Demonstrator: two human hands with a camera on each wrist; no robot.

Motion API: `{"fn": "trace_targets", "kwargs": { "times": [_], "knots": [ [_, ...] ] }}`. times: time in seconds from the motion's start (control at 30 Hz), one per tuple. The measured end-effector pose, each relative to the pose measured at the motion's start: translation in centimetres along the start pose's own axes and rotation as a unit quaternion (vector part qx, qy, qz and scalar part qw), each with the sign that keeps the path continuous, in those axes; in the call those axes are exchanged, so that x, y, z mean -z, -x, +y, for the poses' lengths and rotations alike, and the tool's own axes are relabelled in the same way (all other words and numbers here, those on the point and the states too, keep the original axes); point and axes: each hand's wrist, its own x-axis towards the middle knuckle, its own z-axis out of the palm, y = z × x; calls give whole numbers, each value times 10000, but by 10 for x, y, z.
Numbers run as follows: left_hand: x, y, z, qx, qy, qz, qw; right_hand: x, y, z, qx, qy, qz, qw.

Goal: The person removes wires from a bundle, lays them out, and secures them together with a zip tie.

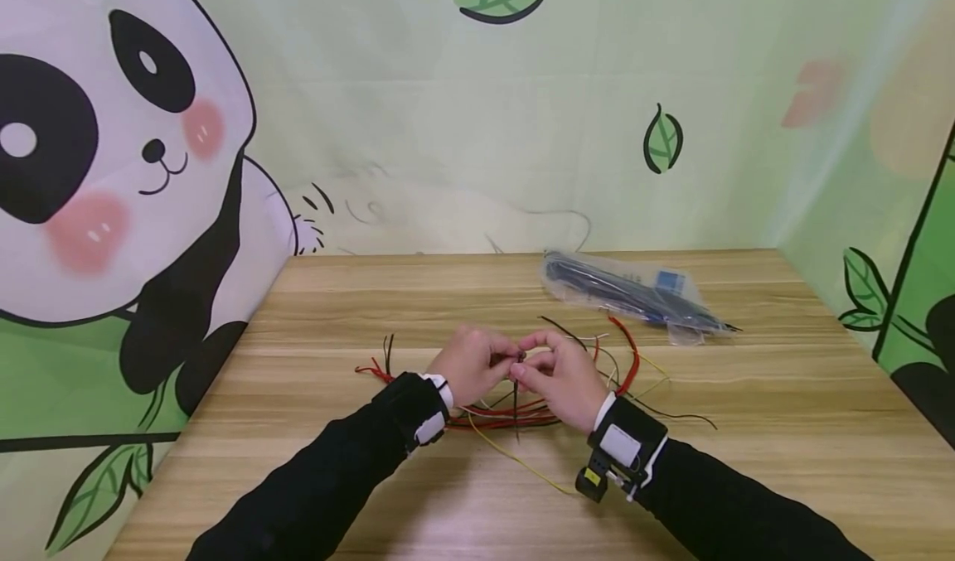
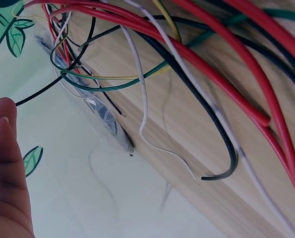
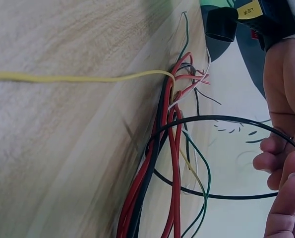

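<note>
Above the middle of the table, my left hand (image 1: 473, 366) and right hand (image 1: 564, 379) meet at the fingertips. Between them they pinch a thin black cable tie (image 3: 231, 119), whose two sides run from the fingers in a wide loop. In the right wrist view, this loop passes around a bundle of red wires (image 3: 174, 168) and black wires. One strip of the tie (image 1: 516, 416) hangs down below the hands in the head view. The left hand's fingers (image 2: 6, 144) show at the edge of the left wrist view. The fingers largely hide the joint they hold.
Loose ends spread from the bundle: a yellow wire (image 1: 515, 457) towards the front, a red wire (image 1: 634, 358) and a black wire (image 1: 679, 416) to the right. A clear plastic bag (image 1: 634, 287) of long black strips lies at the table's back. A panda-print cloth (image 1: 418, 113) hangs behind.
</note>
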Motion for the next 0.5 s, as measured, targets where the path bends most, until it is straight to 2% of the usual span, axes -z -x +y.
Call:
{"fn": "trace_targets", "kwargs": {
  "times": [0.2,0.5],
  "knots": [
    [-1,3,-2,-190,-104,5,9998,1,0,1,-27,37,19,10000],
    [1,7,-2,-770,-1081,-127,9911,5,-3,-3,-294,-56,61,9995]
  ]
}}
